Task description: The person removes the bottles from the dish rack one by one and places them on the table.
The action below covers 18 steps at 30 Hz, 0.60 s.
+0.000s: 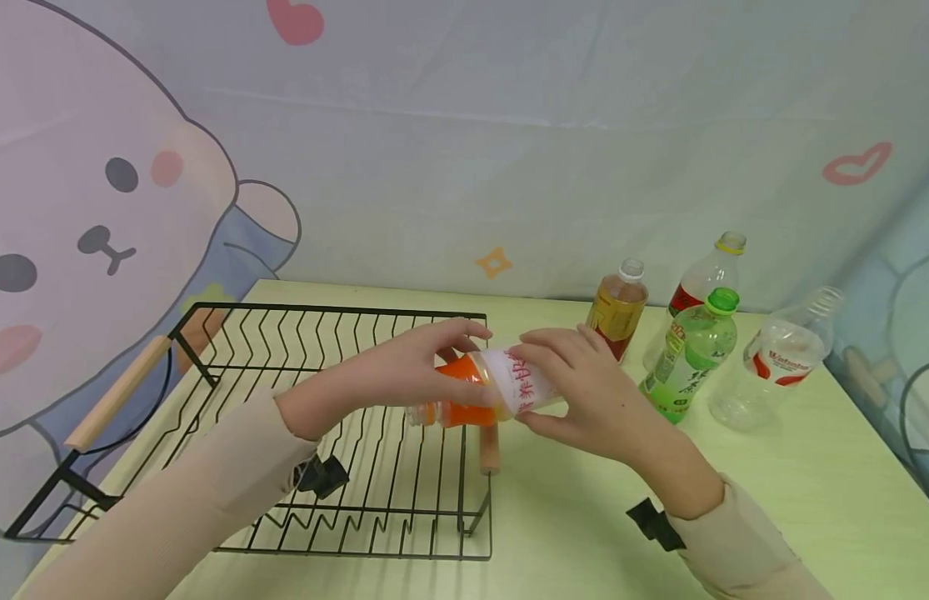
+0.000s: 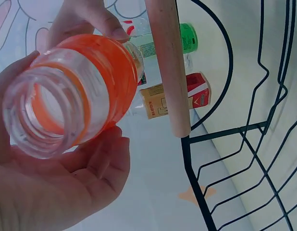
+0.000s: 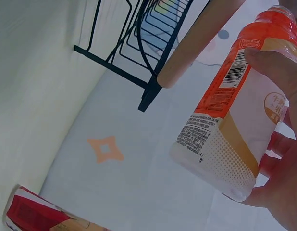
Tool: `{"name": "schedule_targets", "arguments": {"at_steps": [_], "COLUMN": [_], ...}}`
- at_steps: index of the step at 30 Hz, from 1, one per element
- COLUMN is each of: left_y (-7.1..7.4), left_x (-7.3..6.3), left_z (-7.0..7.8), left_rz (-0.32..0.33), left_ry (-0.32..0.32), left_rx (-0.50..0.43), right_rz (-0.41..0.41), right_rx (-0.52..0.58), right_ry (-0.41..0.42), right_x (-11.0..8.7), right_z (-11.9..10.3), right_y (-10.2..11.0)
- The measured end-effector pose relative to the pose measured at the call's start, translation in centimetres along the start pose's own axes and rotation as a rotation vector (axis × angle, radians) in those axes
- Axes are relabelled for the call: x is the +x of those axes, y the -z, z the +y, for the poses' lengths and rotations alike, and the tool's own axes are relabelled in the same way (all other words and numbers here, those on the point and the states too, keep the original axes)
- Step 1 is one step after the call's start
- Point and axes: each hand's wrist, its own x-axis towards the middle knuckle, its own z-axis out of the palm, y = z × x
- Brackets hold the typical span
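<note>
An empty orange and white bottle (image 1: 488, 389) without a cap lies sideways in the air over the right edge of a black wire rack (image 1: 299, 433). My left hand (image 1: 422, 367) grips its orange neck end (image 2: 76, 98), and the open mouth faces the left wrist camera. My right hand (image 1: 576, 387) holds the white base end (image 3: 235, 144), thumb on the label. Both hands grip the bottle above the rack's right wooden handle (image 1: 490, 450).
Several bottles stand or lean at the back right of the pale green table (image 1: 809, 517): a brown one (image 1: 617, 308), a red-labelled one (image 1: 700, 279), a green one (image 1: 692, 354) and a clear uncapped one (image 1: 779, 354). The rack's left wooden handle (image 1: 119, 392) lies near the cartoon backdrop.
</note>
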Motion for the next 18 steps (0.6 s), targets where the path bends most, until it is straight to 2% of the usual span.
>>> {"name": "schedule_targets", "arguments": {"at_steps": [4,8,10,14,18], "left_y": [0.1,0.3,0.4,0.5,-0.1], "left_x": [-1.1,-2.5,-3.2,-4.8,-6.3], "left_z": [0.0,-0.2,-0.3,-0.8,-1.7], "left_rz": [0.044,0.106,0.127,0.152,0.163], "left_ry": [-0.023,-0.029,-0.021,-0.017,-0.041], "left_rx": [0.002,0.092,0.108,0.131,0.164], "right_rz": [0.066,0.131,0.152,0.162,0.199], "right_rx": [0.010,0.043,0.080,0.218,0.348], "right_ry": [-0.007,-0.033,-0.058,-0.174,-0.314], "right_x": [-0.4,-1.2,-1.6,-2.3,-2.8], "right_z": [0.8,1.9,2.4,3.2,3.6], "right_y": [-0.2,-0.3,-0.2,-0.2,-0.5]}}
